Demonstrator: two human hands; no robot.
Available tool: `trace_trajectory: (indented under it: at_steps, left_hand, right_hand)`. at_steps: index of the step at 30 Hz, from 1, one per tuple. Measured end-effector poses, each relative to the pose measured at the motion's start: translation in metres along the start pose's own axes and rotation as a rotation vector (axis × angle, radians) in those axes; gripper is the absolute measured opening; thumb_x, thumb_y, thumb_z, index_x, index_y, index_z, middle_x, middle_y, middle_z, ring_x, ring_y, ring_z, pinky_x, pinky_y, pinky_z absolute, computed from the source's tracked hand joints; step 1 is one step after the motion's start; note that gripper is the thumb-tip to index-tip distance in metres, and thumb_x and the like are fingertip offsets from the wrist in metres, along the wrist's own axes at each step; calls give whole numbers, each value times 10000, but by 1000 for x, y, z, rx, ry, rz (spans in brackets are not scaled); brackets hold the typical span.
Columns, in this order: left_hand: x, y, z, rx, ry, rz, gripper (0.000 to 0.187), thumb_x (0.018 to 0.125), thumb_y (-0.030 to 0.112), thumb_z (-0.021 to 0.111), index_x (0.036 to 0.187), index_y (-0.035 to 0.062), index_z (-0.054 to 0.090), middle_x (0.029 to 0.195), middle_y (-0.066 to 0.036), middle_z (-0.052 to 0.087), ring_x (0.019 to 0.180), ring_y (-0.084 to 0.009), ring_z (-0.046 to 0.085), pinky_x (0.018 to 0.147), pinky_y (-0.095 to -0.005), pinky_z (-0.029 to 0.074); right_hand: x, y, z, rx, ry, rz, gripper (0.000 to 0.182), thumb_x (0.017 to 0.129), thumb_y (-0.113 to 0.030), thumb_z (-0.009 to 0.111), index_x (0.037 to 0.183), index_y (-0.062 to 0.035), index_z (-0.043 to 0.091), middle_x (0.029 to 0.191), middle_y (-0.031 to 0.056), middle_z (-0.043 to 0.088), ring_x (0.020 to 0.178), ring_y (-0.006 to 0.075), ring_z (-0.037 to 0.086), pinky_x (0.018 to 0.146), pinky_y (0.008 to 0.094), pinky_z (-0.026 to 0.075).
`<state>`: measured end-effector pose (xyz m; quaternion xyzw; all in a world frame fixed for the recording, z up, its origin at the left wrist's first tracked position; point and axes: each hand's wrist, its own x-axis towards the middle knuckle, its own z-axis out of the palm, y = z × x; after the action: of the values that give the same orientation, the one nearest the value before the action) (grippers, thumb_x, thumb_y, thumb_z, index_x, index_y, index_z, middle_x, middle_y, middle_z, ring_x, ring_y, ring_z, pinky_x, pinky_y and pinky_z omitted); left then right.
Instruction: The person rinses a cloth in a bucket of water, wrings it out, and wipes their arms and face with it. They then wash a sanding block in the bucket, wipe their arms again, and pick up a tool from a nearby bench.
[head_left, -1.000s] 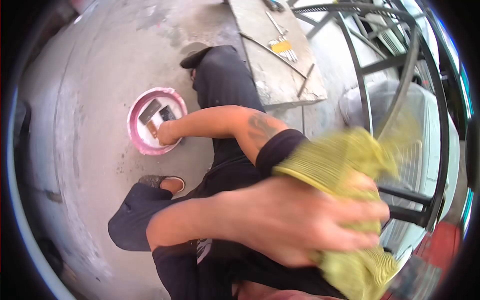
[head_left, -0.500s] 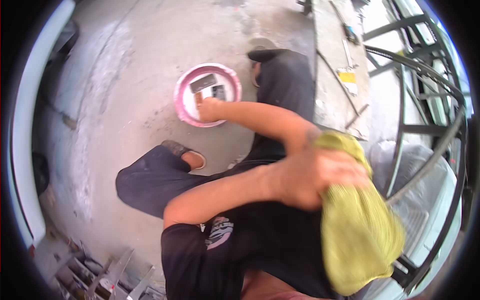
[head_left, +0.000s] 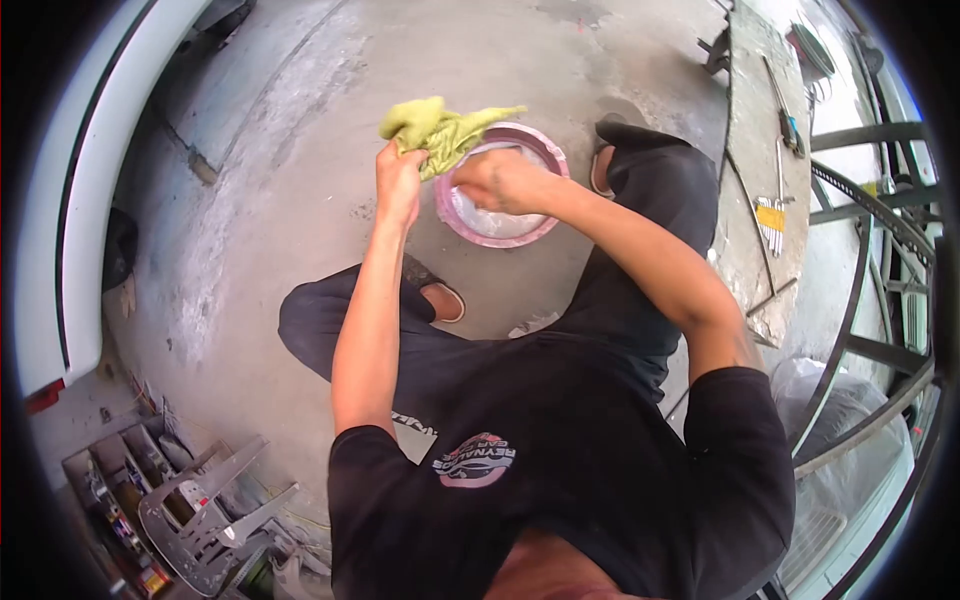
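Note:
My left hand (head_left: 400, 185) is closed around a crumpled yellow-green cloth (head_left: 432, 128), raised at the left rim of a round pink tub (head_left: 500, 240). A loose corner of the cloth reaches across the far rim. My right hand (head_left: 503, 182) is over the tub's mouth, its fingers curled and pointing down inside. Whatever those fingers hold, if anything, is hidden beneath the hand. Whitish, cloudy liquid (head_left: 520, 222) shows in the tub. The blocks seen in it earlier are out of sight behind hand and cloth.
My bent legs (head_left: 650, 210) flank the tub on the concrete floor. A board (head_left: 750, 100) with a screwdriver (head_left: 790, 130) lies to the right, beside a black metal frame (head_left: 860, 345). A white vehicle panel (head_left: 75, 200) is at left. A box of tools (head_left: 120, 500) sits lower left.
My left hand has carried the cloth from my right upper arm to the tub's left rim. My right hand remains at the tub, now covering more of its inside. The view has shifted.

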<state>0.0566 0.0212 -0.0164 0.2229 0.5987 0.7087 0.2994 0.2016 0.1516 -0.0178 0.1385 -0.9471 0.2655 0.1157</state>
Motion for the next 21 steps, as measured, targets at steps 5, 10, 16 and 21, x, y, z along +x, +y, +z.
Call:
trace_trajectory:
  at_steps: [5,10,16,21]
  left_hand:
    - [-13,14,29,-582,-109,-248,538,1028,408,494,1334,-34,469,1314,-149,560,1239,-270,538,1083,-448,407]
    - [-22,29,33,-841,-450,-271,894,968,717,235,1384,-53,415,1367,-188,521,1338,-337,455,1127,-490,362]
    - [6,56,40,-1136,-530,-107,752,977,616,437,1347,-31,538,1355,-272,547,1277,-422,523,1045,-533,446]
    - [53,78,61,-1297,-472,152,727,925,578,562,1447,135,320,1336,-254,472,1345,-464,380,1099,-685,314]
  right_hand:
    - [37,-23,-1,105,784,235,358,917,-355,631,1138,-80,693,1152,188,668,1170,340,579,1011,447,443]
    - [30,40,-3,432,460,263,442,964,-437,569,1203,-78,666,1285,157,612,1263,321,521,1068,453,399]
    - [47,16,-24,1810,662,434,440,1055,-371,424,1370,-75,507,1302,115,598,1262,201,526,1087,400,407]
    - [83,-37,3,1814,925,477,366,1053,-261,396,1332,-48,502,1224,81,610,1163,173,563,1046,340,422]
